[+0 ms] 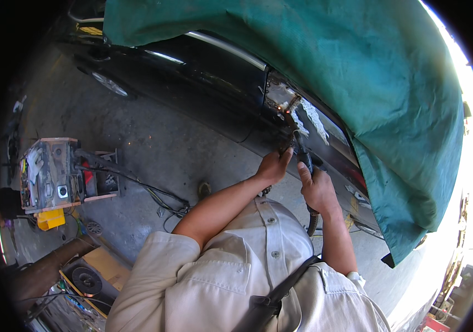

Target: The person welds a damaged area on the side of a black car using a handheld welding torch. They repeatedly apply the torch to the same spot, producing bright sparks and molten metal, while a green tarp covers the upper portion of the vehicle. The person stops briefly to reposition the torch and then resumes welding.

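My right hand (320, 191) is wrapped round the black handle of a welding torch (306, 159). The torch's neck points up toward the rear side of a black car (208, 83). Small orange glowing spots show by its tip, at a cut-open, bare-metal part of the body panel (276, 95). Just left of the torch, my left hand (274, 167) is closed, thumb and fingers pinched together near the torch neck. What it holds, if anything, is too small to make out. The torch's cable hangs below my right hand.
A green tarp (325, 50) drapes over the car. At left on the concrete floor stands a wheeled machine (54, 171) with a yellow part. Dark cables (137, 180) run from it toward me. An open box with a black spool (86, 280) sits at lower left.
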